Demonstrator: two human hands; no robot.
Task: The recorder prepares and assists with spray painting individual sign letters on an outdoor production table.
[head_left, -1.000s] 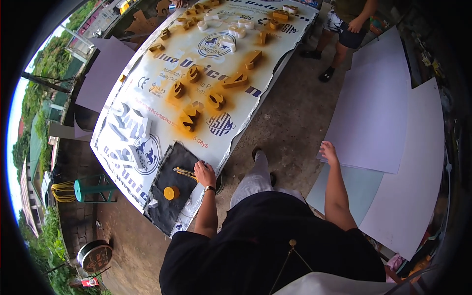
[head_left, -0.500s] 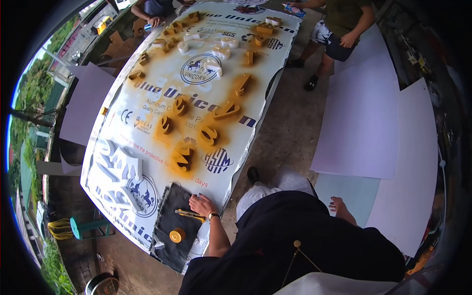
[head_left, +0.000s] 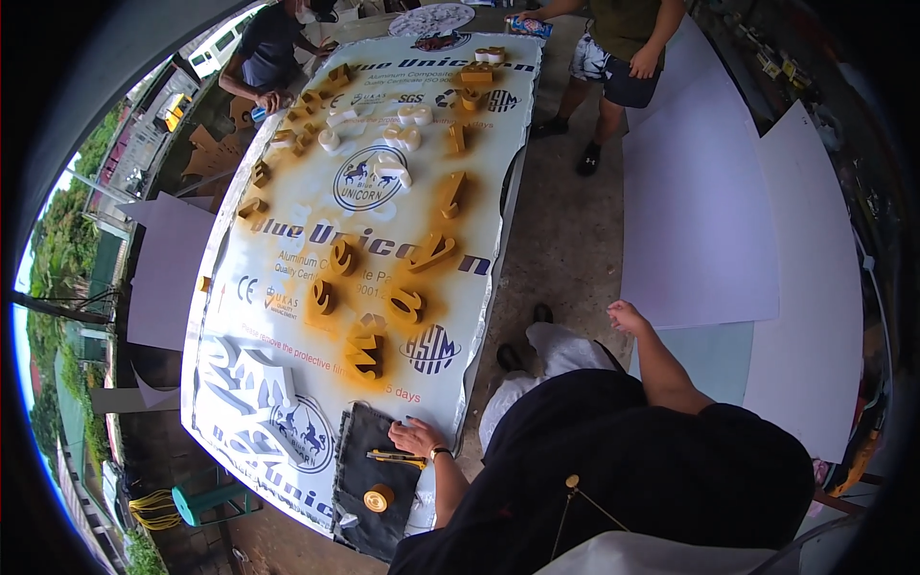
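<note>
My left hand (head_left: 414, 437) rests with fingers apart on a dark mat (head_left: 364, 433) at the near end of the printed panel (head_left: 436, 398), just beside a yellow utility knife (head_left: 402, 458). An orange-yellow round item (head_left: 378, 497) lies on the mat. My right hand (head_left: 628, 317) is raised off the panel's right side, fingers loosely bent and apart, nothing visible in them. White cut-out pieces (head_left: 249, 383) lie at the panel's left; yellow-sprayed letters (head_left: 364, 356) and small white letters (head_left: 401, 136) spread farther along it.
A co-worker (head_left: 264, 53) leans at the far left edge; another person (head_left: 613, 67) stands at the far right, holding a colourful item. Large pale sheets (head_left: 695, 235) are on the right. A teal stool (head_left: 192, 503) and yellow cable (head_left: 153, 508) are at lower left.
The view has shifted, bringing the far end and the left co-worker more into sight. My right hand dropped, then rose again. My left hand stays beside the knife, its fingers flatter.
</note>
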